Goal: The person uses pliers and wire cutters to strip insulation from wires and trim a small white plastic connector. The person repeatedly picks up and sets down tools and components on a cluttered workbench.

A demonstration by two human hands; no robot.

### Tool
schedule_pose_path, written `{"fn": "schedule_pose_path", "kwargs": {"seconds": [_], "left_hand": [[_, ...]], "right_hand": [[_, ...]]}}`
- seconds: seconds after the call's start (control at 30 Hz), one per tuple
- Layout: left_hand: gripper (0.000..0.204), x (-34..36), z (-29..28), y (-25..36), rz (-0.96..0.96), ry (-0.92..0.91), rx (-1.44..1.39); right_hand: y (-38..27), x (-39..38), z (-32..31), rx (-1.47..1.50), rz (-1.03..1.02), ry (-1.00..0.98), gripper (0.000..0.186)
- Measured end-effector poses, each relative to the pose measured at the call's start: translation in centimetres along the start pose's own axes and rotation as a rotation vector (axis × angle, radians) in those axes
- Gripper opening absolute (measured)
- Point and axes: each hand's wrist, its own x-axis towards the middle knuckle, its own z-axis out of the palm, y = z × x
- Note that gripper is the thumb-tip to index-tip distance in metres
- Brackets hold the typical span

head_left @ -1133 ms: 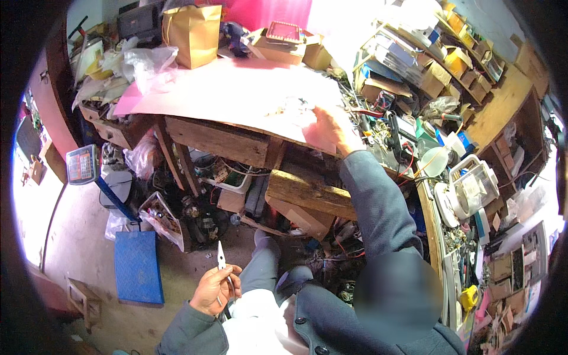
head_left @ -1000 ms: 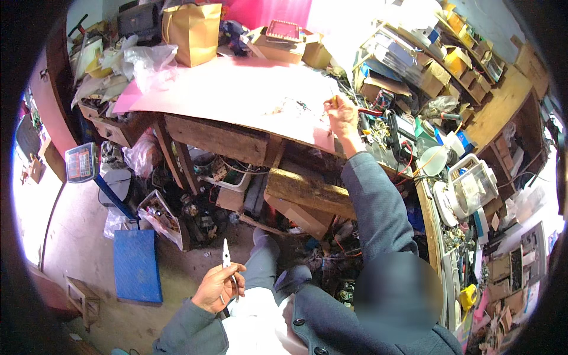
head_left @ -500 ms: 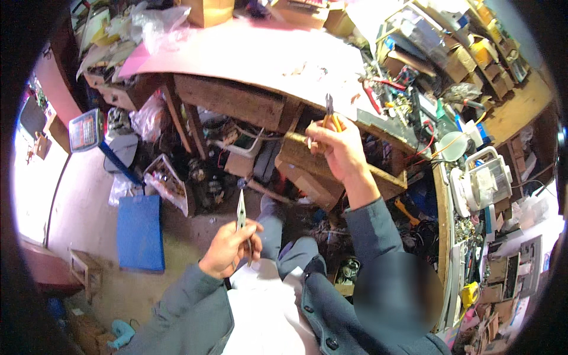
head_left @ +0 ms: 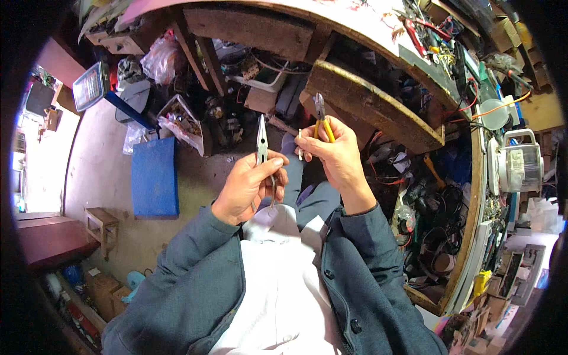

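In front of my lap, my left hand (head_left: 245, 186) is closed around long-nose pliers (head_left: 262, 142), whose jaws point up and away from me with nothing visible between them. Just to the right, my right hand (head_left: 338, 155) grips yellow-handled cutting pliers (head_left: 320, 106), also pointing upward. Between its thumb and fingers there is also a small, narrow pale piece (head_left: 300, 145), too small to identify. A short gap separates the two hands, and the tools do not touch.
A cluttered workbench (head_left: 378, 41) runs along the far side, with a wooden drawer (head_left: 373, 100) jutting out below it. To the left are a weighing-scale display (head_left: 92, 87) on a blue post, a blue platform (head_left: 155, 177) and a small wooden stool (head_left: 102, 228). Cables fill the space at right.
My right hand has come back from the bench edge toward my left hand, bringing the cutting pliers and pale piece. My view has tilted down, so the benchtop sits higher in the picture.
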Motion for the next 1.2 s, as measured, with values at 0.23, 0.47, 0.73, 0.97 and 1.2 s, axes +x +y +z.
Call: {"fn": "schedule_pose_path", "kwargs": {"seconds": [0.23, 0.47, 0.73, 0.97, 1.2], "left_hand": [[0.020, 0.3, 0.1, -0.2, -0.030, 0.060, -0.021], [0.018, 0.5, -0.5, -1.0, -0.041, 0.060, 0.008], [0.019, 0.6, -0.8, -1.1, -0.066, 0.060, -0.011], [0.019, 0.8, -1.6, -1.4, -0.077, 0.007, -0.096], [0.021, 1.0, -1.7, -2.0, -0.076, 0.011, -0.099]], "right_hand": [[1.3, -0.4, 0.9, -0.043, 0.053, 0.016, 0.026], [2.7, -0.6, 0.9, 0.002, 0.087, 0.004, 0.026], [3.5, -1.2, 0.3, 0.063, 0.132, 0.047, 0.015], [3.7, -1.6, 0.3, 0.040, 0.117, 0.009, 0.019], [4.1, -2.4, 1.1, 0.040, 0.102, 0.038, 0.021]]}}
